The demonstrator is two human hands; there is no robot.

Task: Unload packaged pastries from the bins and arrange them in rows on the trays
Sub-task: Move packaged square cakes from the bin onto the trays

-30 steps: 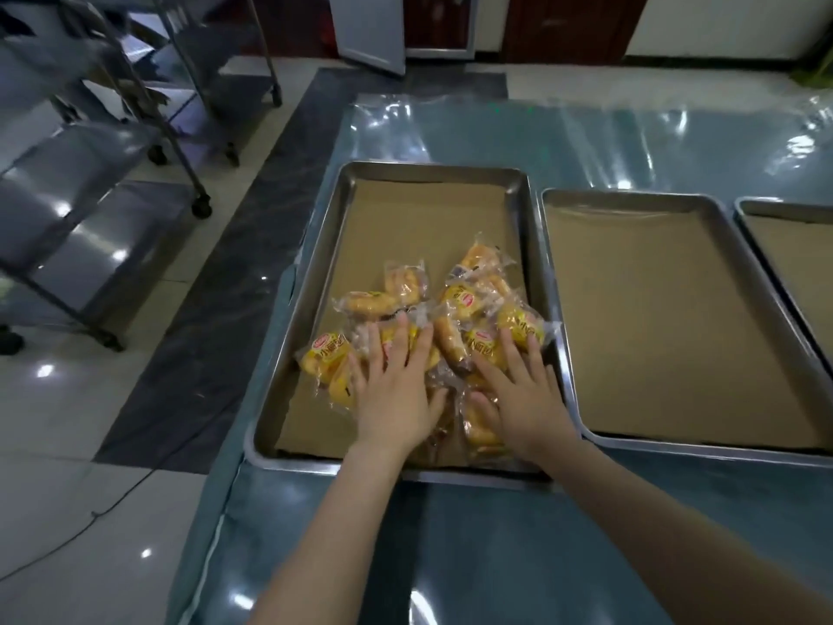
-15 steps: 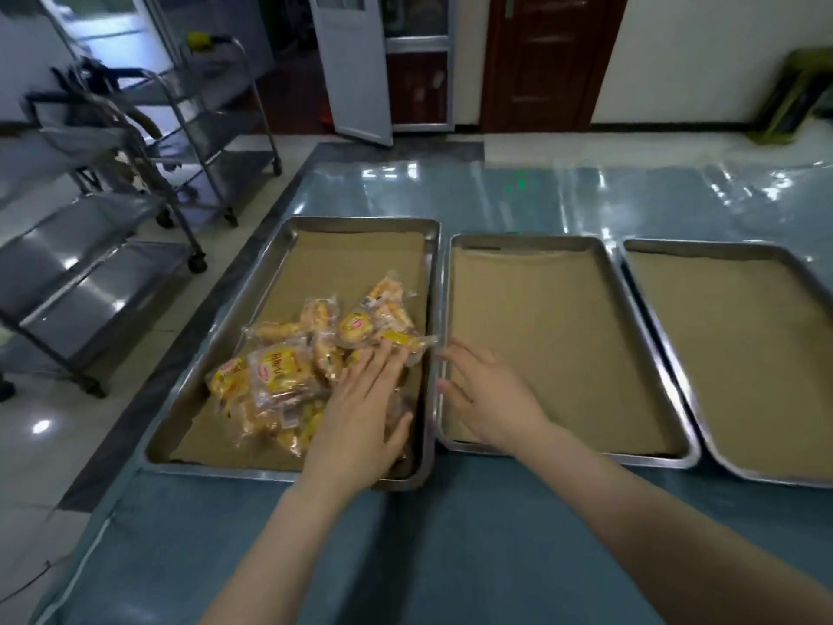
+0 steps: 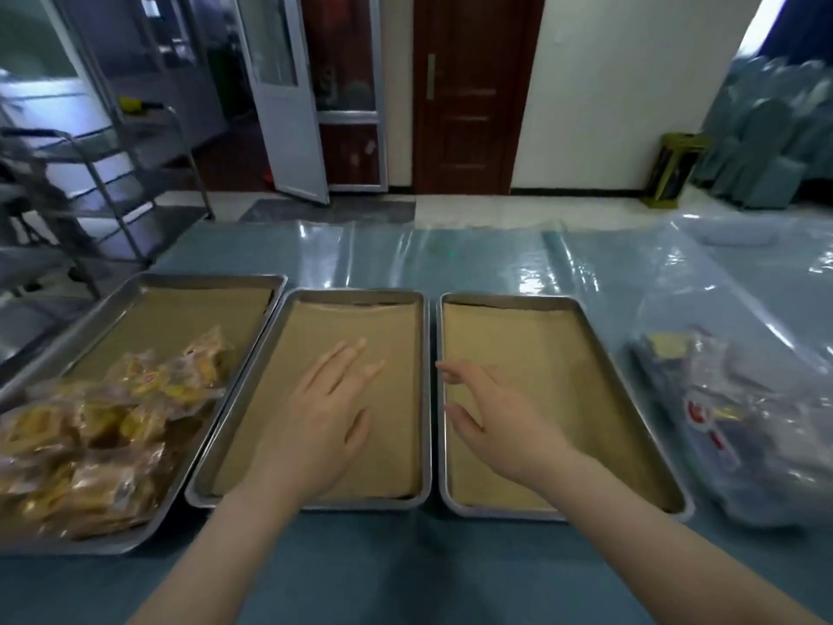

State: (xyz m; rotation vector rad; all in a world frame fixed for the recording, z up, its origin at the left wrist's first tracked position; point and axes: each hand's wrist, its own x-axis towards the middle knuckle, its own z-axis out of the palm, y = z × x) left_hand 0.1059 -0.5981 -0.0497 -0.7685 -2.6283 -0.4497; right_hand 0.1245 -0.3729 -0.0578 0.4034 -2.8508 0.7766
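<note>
Three metal trays lined with brown paper stand side by side on the blue table. The left tray [image 3: 148,281] holds a loose pile of yellow packaged pastries [image 3: 94,421]. My left hand [image 3: 329,412] hovers flat over the middle tray [image 3: 356,295], fingers spread, holding nothing. My right hand [image 3: 491,417] hangs over the right tray [image 3: 509,302], fingers apart and empty. Both of these trays show only paper. At the far right lies a clear bin or bag of packaged pastries [image 3: 739,426], blurred.
The table [image 3: 405,575] is covered with blue cloth and shiny clear plastic film. Metal rack trolleys [image 3: 90,191] stand left of the table. Beyond the far edge are a brown door and an open glass door. A yellow bin [image 3: 671,173] stands by the wall.
The view has swung right. Both hands left the pastry pile on the left tray and moved right, now over the middle and right trays. The bag at the right came into view.
</note>
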